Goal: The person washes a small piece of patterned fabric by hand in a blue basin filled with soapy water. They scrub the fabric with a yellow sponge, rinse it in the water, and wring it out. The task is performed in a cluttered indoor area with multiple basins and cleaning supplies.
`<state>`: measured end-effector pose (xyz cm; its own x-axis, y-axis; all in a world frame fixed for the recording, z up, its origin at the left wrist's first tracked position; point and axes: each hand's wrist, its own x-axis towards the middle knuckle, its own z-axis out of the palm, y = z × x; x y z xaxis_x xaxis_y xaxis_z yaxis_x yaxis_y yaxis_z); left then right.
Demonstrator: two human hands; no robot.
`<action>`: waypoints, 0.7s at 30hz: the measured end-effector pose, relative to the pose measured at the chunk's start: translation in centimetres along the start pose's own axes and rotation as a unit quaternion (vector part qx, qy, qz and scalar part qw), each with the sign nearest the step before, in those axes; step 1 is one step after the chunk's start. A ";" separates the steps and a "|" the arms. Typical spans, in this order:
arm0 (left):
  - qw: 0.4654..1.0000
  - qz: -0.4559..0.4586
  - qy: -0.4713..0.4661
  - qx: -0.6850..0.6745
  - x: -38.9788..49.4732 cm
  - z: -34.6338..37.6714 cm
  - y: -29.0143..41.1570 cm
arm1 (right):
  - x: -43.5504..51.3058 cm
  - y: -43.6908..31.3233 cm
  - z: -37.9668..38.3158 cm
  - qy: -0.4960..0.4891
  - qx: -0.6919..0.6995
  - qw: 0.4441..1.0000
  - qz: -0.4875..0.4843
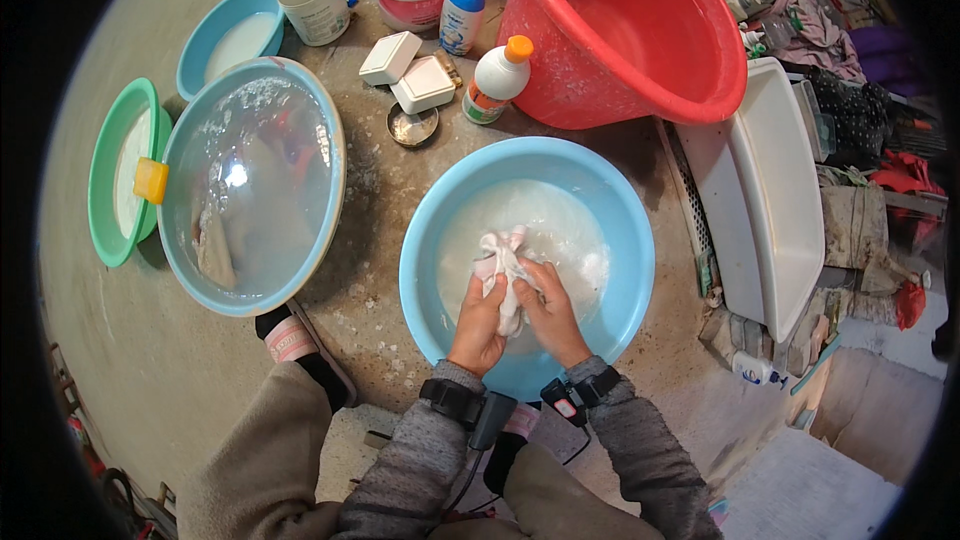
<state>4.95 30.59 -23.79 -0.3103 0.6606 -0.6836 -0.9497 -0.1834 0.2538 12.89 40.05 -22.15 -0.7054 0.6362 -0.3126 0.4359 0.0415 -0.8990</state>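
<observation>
A wet white cloth [504,259] is bunched between my two hands over a light blue plastic basin [628,292]. My left hand [480,326] grips its left side, thumb pressed against the fabric. From the right, my right hand [551,307] pinches the same cloth with thumb and fingers. Cloudy water [555,214] covers the basin's bottom, with whitish suds at its right. What kind of garment or cloth it is, I cannot tell.
At left stands a larger blue basin [337,187] of soapy water and laundry, a yellow soap bar [151,180] at its rim. Beyond are a white bottle with orange cap [498,81], soap boxes [424,84] and a big red tub [540,82]. A white trough [720,187] stands right.
</observation>
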 end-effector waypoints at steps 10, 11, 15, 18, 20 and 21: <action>0.915 0.135 0.043 0.377 0.2 0.4 -0.7 | 1.2 -2.3 0.8 -0.018 -0.092 0.995 0.043; 0.911 0.134 0.046 0.388 0.0 0.6 -0.7 | 1.3 -2.3 0.7 -0.024 -0.103 0.992 0.064; 0.898 0.123 0.060 0.418 -0.6 1.3 -0.2 | 1.2 -2.3 1.3 0.033 -0.078 0.996 0.038; 0.903 0.115 0.048 0.411 -0.8 1.6 -0.1 | 1.6 -1.6 1.1 0.033 -0.042 0.997 0.056; 0.921 0.138 0.033 0.363 -0.6 0.9 -0.6 | 2.3 -0.8 -0.3 -0.023 0.018 0.991 0.133; 0.949 0.113 0.035 0.292 -0.3 0.7 -0.6 | 2.3 -0.3 -0.8 -0.003 0.060 0.988 0.139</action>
<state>5.62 30.96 -23.24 -0.5250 0.5986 -0.6051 -0.6795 0.1332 0.7214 11.60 42.14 -22.30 -0.5715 0.6052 -0.5543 0.5446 -0.2256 -0.8078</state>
